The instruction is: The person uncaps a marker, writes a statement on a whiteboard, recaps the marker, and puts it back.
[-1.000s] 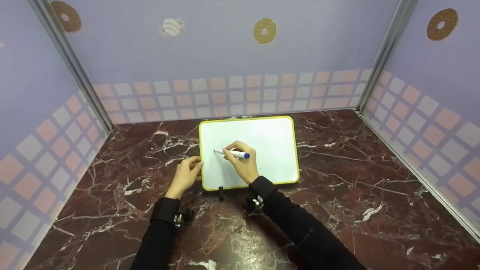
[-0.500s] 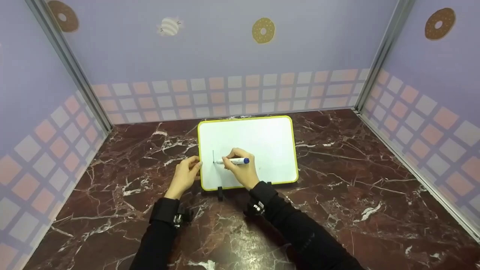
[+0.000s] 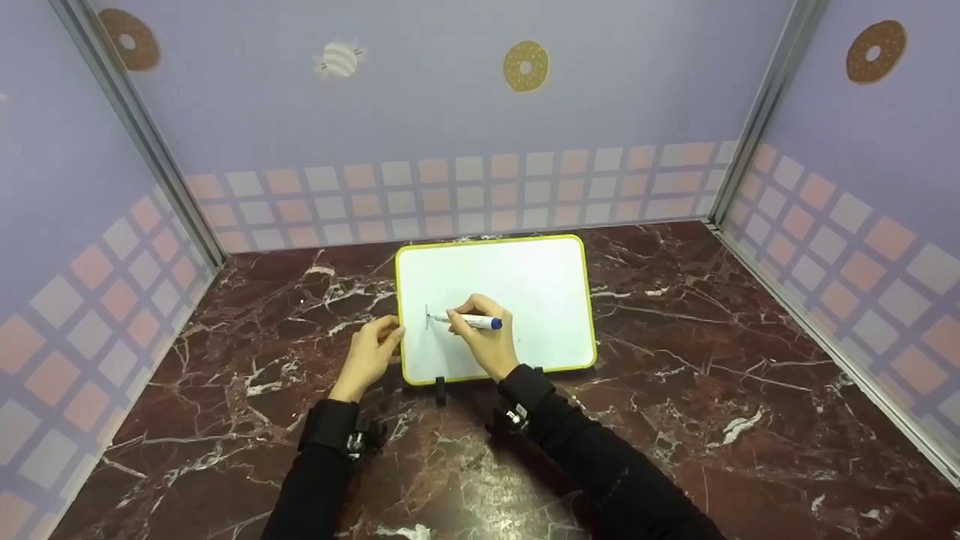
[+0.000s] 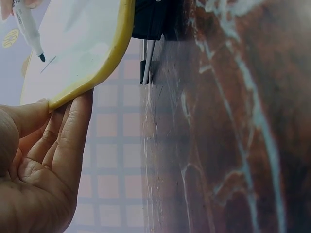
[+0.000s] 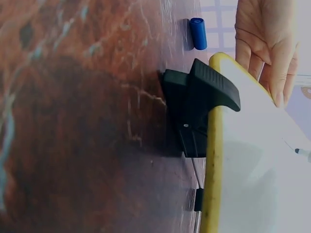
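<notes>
A whiteboard with a yellow frame leans on a black stand. My left hand pinches its left edge, with the thumb at the front and the fingers behind. In my right hand is a white marker with a blue end, gripped like a pen and pointing left. The dark tip is at a short vertical line near the board's left side, about halfway along it. Whether the tip touches the board is hard to tell.
A small blue cap stands on the marbled table beyond the stand, seen only in the right wrist view. Patterned walls enclose the table at the back and both sides.
A dot has become a vertical line on the board. The marker went down first, then came back up to about the middle of the line. My left hand stays at the edge.
</notes>
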The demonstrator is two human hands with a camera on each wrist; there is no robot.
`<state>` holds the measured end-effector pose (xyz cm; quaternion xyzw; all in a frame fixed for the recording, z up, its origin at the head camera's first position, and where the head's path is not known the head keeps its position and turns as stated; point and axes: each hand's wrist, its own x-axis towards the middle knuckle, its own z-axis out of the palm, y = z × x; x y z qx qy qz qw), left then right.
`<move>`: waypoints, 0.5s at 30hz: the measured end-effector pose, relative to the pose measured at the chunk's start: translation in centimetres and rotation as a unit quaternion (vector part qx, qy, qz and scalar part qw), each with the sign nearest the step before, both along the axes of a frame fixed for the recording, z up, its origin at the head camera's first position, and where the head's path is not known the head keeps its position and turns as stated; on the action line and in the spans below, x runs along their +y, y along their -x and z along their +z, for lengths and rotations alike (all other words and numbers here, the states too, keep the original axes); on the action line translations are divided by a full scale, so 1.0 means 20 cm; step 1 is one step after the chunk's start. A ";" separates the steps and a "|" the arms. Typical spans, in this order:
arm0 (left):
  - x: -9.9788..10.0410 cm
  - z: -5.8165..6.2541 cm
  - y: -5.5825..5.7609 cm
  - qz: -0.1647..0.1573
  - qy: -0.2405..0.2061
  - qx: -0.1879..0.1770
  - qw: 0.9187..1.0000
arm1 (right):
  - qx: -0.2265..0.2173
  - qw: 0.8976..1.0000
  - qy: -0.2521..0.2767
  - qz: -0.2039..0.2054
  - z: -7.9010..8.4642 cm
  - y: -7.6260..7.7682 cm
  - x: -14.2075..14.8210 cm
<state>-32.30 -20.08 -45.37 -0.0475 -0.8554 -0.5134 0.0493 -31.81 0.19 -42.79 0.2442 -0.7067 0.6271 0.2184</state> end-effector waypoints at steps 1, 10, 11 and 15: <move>0.00 0.00 0.00 0.001 0.000 0.000 1.000 | 0.000 1.000 -0.002 0.002 0.00 0.00 0.00; 0.00 0.00 0.00 -0.004 -0.009 0.018 1.000 | 0.034 0.999 -0.004 -0.027 -0.03 0.04 0.02; 0.00 0.00 0.00 -0.003 -0.009 0.016 1.000 | 0.035 0.999 -0.002 -0.028 -0.03 0.03 0.02; 0.00 0.00 0.00 -0.005 -0.002 0.009 1.000 | 0.038 0.999 0.011 -0.028 -0.01 0.02 0.03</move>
